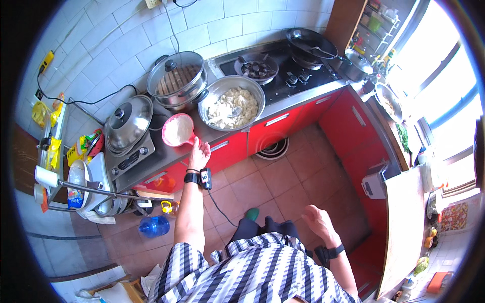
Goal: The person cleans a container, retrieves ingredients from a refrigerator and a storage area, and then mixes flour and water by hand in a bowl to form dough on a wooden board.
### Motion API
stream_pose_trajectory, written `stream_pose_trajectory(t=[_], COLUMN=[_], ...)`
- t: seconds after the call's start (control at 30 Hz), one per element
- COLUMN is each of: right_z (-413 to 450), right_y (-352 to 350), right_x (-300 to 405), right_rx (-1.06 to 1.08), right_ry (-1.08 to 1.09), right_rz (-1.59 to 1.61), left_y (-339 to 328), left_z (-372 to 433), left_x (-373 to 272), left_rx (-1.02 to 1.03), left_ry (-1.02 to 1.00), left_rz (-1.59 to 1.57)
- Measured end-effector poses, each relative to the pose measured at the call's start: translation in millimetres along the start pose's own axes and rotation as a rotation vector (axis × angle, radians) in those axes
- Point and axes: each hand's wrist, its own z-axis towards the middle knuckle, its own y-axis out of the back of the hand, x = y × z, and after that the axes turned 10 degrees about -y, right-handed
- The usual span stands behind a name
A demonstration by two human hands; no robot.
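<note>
My left hand is closed on the handle of a pink plastic scoop, which holds white powder that looks like flour. The scoop is over the counter edge, just left of a wide metal basin. Inside the basin lies a lumpy pale dough-like mixture with a metal spoon partly sunk in it. My right hand hangs over the floor at my right side, its fingers loosely bent, and nothing shows in it.
Behind the basin stands a steamer pot with a glass lid. A domed wok sits on an electric cooker at left. The gas hob holds a black wok. A pale board is at right; a blue bottle lies on the floor.
</note>
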Motion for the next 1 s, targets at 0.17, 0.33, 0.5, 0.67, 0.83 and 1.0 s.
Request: stream_pose_trajectory(t=[0.17,0.33,0.5,0.67,0.83,1.0], right_z=[111.6,232.8,322.8,360.0,329.7,240.3], right_y=[-32.5,-61.1,-120.8,-142.6,-88.0,-18.1], right_x=[44.7,148.5,182.7,195.0,172.4,62.0], right_rx=[0.321,0.543,0.520,0.211,0.345,0.337], right_ry=[-0.333,-0.415,-0.604,-0.611,-0.664,-0.610], right_rz=[0.606,0.829,1.203,1.369,1.381,1.507], left_y=[3.3,26.0,19.4,-1.9,-29.6,-121.8], left_z=[9.3,-25.4,-85.6,-133.9,-133.3,-89.5], left_x=[6.5,-10.9,-28.6,-27.9,-41.0,-29.7], left_rx=[0.030,0.045,0.096,0.105,0.119,0.427], left_ry=[-0.185,-0.453,-0.520,-0.469,-0.514,-0.503], left_rz=[0.039,0.290,0.529,0.491,0.557,0.641])
